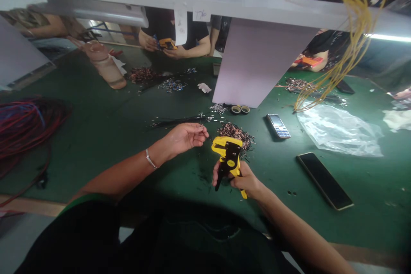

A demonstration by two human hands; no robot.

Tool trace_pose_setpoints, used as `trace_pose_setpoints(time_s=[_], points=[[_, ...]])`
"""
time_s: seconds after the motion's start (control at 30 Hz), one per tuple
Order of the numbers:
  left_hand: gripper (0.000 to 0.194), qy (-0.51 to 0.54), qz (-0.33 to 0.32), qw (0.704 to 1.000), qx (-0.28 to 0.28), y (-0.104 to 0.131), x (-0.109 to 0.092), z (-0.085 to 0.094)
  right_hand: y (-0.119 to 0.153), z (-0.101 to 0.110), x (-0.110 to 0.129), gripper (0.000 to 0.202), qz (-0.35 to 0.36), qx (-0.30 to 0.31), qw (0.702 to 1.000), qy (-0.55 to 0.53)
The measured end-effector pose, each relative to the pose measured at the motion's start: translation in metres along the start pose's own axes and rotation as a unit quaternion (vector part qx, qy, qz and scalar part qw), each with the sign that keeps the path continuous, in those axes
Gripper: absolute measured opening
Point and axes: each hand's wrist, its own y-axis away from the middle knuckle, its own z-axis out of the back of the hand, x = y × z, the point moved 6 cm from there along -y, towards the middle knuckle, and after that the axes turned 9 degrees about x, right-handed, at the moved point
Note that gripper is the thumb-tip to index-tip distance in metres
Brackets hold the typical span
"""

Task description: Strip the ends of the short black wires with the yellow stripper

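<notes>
My right hand (244, 177) grips a yellow and black wire stripper (228, 154), its jaws pointing up and to the left. Just left of those jaws, my left hand (189, 136) pinches a thin dark wire (201, 120) between thumb and fingers. Behind the stripper lies a heap of short copper and black wire scraps (236, 132). Farther back, a bundle of black wires (175, 120) stretches over the green table (128, 145). Small silvery pieces (218, 108) are scattered near the white upright panel.
A keypad phone (278, 126), a smartphone (325, 180) and a plastic bag (340, 130) lie to the right. Yellow wires (356, 21) hang from the shelf (154, 0). Red cable coils (28, 124) and a bottle (105, 64) are left. Across the table, a co-worker's hands (175, 52) hold a tool.
</notes>
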Motion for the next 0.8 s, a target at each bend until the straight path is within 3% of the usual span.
trace_pose_setpoints(time_s=[0.23,0.5,0.8], points=[[0.004,-0.046,-0.01,0.999,-0.016,0.0036,-0.004,-0.0066,-0.0001,-0.0002,-0.0001,0.053,-0.001,-0.001,1.0,0.002],[0.016,-0.077,0.0,0.997,0.005,0.0042,-0.0029,-0.0043,-0.0003,-0.0009,0.0014,0.047,-0.007,0.003,1.0,0.02],[0.019,-0.043,0.014,0.999,-0.006,0.0059,-0.0019,-0.0074,-0.0002,0.0003,-0.0008,0.048,-0.001,0.014,1.0,0.025]])
